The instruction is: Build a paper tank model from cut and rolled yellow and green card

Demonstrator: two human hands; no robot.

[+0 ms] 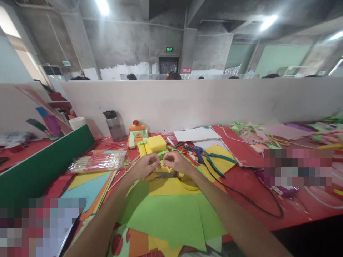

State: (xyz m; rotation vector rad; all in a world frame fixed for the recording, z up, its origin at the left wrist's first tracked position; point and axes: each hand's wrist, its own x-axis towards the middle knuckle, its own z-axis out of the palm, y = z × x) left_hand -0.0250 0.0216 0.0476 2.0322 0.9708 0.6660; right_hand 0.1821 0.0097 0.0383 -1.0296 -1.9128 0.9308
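My left hand [149,164] and my right hand [174,160] are close together over the middle of the table. The fingers of both are curled into pinches; whatever is between the fingertips is too small to make out. Just below them, scissors with yellow handles [187,186] lie on yellow paper [160,189]. Large green sheets [166,214] spread out nearer to me. Right behind my hands sit a yellow box-shaped piece [157,143] and yellow rolls [143,150]. An orange and pale green paper model [137,135] stands behind these.
To the right lie a blue glue gun [197,154] with a black cord and teal-handled pliers [215,164]. Bagged sticks [99,161], coloured paper [85,191] and a green board [48,157] are at left. A water bottle [114,126] stands by the white partition [187,103].
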